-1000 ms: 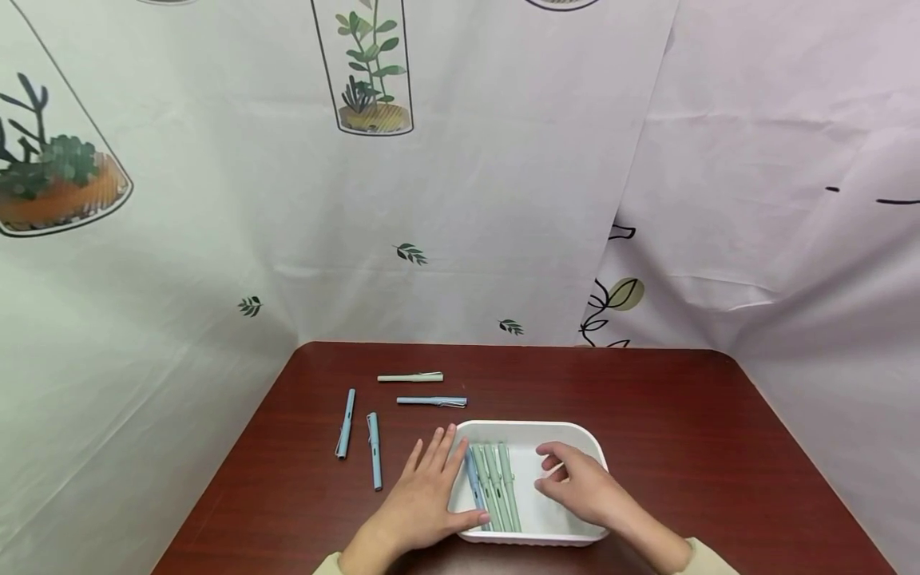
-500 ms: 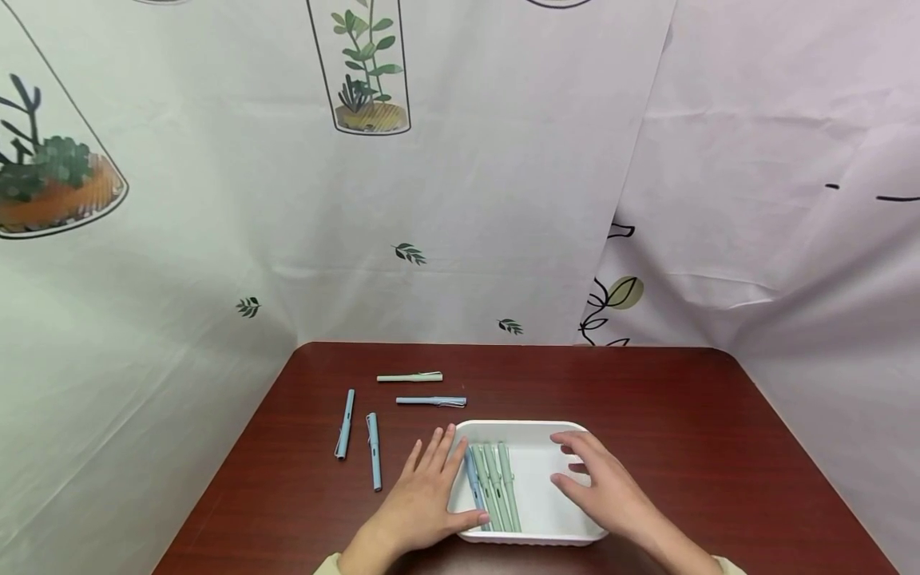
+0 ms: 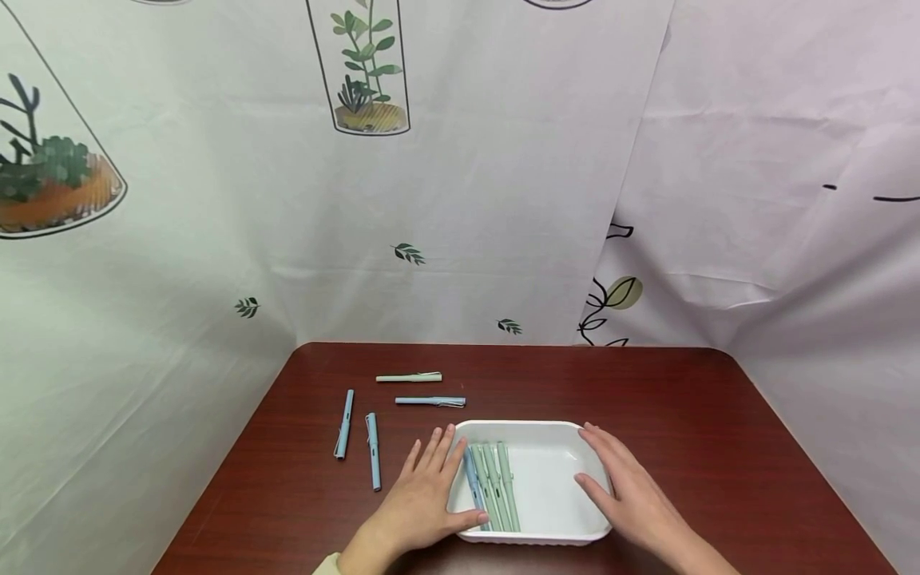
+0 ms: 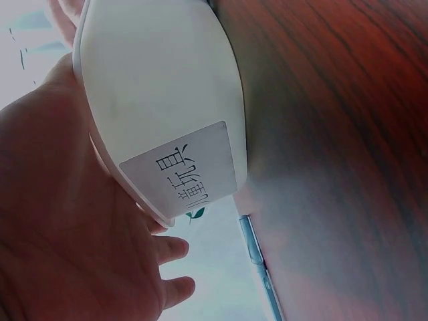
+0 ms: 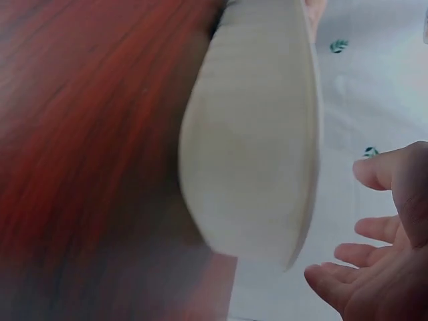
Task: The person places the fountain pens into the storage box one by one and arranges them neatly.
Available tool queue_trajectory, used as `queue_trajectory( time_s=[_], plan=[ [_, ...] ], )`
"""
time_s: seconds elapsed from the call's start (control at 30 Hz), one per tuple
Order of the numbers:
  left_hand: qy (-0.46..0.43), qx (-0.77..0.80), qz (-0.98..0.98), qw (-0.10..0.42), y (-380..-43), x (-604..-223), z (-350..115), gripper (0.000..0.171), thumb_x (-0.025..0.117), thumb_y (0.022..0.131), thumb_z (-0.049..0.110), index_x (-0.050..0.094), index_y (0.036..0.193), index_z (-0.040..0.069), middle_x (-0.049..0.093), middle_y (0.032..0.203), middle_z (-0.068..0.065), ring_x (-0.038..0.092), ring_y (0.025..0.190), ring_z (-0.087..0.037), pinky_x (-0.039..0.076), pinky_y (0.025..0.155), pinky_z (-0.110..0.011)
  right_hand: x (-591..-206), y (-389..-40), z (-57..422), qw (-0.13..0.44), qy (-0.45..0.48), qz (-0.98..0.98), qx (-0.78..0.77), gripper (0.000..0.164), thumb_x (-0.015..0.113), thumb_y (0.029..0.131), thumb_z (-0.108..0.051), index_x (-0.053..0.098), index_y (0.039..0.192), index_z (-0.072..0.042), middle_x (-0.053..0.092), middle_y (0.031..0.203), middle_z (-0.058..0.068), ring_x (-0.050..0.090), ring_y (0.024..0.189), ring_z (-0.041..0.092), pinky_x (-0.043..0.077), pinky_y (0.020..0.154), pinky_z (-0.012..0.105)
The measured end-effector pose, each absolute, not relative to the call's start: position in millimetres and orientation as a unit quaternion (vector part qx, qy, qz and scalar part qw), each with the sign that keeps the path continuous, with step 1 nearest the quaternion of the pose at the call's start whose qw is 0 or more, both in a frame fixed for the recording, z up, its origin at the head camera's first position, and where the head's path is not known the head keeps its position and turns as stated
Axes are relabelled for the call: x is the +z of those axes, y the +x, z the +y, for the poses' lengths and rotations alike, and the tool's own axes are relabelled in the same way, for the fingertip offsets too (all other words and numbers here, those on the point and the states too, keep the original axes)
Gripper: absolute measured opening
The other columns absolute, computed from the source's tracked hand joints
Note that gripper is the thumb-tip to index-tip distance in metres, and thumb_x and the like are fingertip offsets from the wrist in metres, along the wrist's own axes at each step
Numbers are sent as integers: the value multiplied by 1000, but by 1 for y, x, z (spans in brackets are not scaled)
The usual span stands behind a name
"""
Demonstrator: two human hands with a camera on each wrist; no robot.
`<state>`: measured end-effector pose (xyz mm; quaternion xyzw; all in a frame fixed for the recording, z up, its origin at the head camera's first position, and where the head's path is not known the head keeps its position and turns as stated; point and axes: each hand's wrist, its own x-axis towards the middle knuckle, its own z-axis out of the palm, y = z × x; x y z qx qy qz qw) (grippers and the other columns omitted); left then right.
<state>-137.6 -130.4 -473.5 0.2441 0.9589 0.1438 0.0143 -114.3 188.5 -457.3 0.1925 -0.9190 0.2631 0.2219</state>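
Note:
A white plastic tray (image 3: 549,538) stands on the table, a label (image 4: 187,167) on its side in the left wrist view. Along its left part lie one blue pen (image 3: 473,479) and several pale green pens (image 3: 496,483), side by side. My left hand (image 3: 424,503) rests over the tray's left rim, fingers spread and thumb reaching across the near ends of the pens. Over on the right, my right hand (image 3: 625,487) hovers at the opposite rim with fingers extended and nothing held; the right wrist view shows a gap between fingers and rim.
Left of and behind the tray, loose on the dark red table (image 3: 690,447), are a green pen (image 3: 410,378) and three blue ones, including a crosswise blue pen (image 3: 430,401) and an upright-lying blue pen (image 3: 374,452). Printed white cloth (image 3: 460,200) surrounds the table.
My right hand has moved rightward from inside the tray to its right rim, its fingers straightening from a curl. My left hand and the pens have stayed put.

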Motion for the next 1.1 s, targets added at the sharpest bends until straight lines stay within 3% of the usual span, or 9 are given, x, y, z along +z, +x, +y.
queue_trajectory(
  time_s=[0.07, 0.17, 0.43, 0.8, 1.0, 1.07, 1.1],
  plan=[
    [245, 144, 959, 14, -137, -473, -131, 105, 60, 84, 75, 31, 159, 7, 22, 167, -17, 19, 154, -36, 18, 121, -60, -461, -114, 191, 218, 194, -920, 262, 64, 84, 82, -15, 58, 140, -5, 56, 144, 15, 54, 131, 36, 8, 107, -1],
    [245, 144, 959, 13, -137, -474, -131, 105, 60, 85, 75, 31, 159, 7, 22, 167, -17, 19, 154, -36, 18, 121, -60, -466, -113, 193, 215, 196, -923, 250, 66, 83, 83, -17, 56, 141, -4, 54, 146, 17, 49, 134, 37, 5, 109, 0],
    [245, 146, 958, 15, -138, -474, -131, 104, 59, 85, 75, 30, 159, 7, 20, 167, -16, 18, 155, -36, 18, 121, -60, -480, -108, 197, 207, 196, -937, 202, 70, 81, 87, -27, 52, 145, -4, 49, 151, 17, 33, 146, 25, 2, 112, 3],
    [244, 148, 958, 16, -138, -475, -131, 104, 60, 85, 75, 31, 159, 7, 21, 167, -16, 18, 154, -36, 18, 121, -60, -489, -106, 201, 210, 215, -943, 143, 73, 75, 91, -40, 49, 148, -3, 44, 155, 20, 39, 144, 36, -2, 116, 10],
    [246, 147, 958, 14, -138, -475, -132, 104, 59, 85, 75, 30, 159, 7, 21, 167, -16, 19, 154, -36, 19, 121, -60, -489, -105, 203, 185, 211, -951, 129, 74, 68, 94, -47, 45, 152, -7, 39, 159, 18, 36, 146, 35, -6, 113, 7],
    [247, 146, 958, 12, -137, -475, -132, 104, 59, 85, 75, 30, 159, 7, 21, 167, -16, 19, 154, -36, 19, 120, -60, -489, -105, 204, 175, 209, -953, 129, 74, 67, 95, -49, 45, 152, -8, 38, 160, 17, 34, 147, 34, -4, 113, 7],
    [246, 145, 958, 11, -137, -475, -132, 104, 59, 85, 75, 31, 159, 7, 22, 167, -16, 19, 154, -36, 19, 120, -60, -489, -105, 204, 172, 210, -954, 126, 74, 66, 95, -49, 45, 152, -8, 37, 160, 17, 35, 146, 35, 4, 117, 11]
  ],
)
